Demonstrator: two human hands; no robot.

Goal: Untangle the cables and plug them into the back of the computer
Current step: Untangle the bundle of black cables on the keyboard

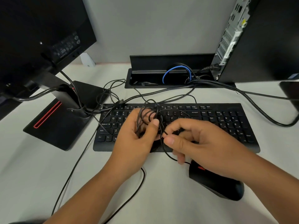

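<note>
Both hands work a knot of thin black cables above the keyboard.

At frame centre the left hand (135, 135) curls its fingers round the cable tangle (149, 118), while the right hand (199, 143) pinches one strand between thumb and forefinger. The computer tower (252, 39) stands upper right, rear ports showing; a black mouse (215, 183) lies under the right wrist, just beside the black keyboard (210, 123).

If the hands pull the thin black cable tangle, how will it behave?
Probably floppy: the thin black cable tangle droops in loose loops from the left hand. Likely light, as the right hand pinches one strand. Pulling may drag the black mouse.
</note>
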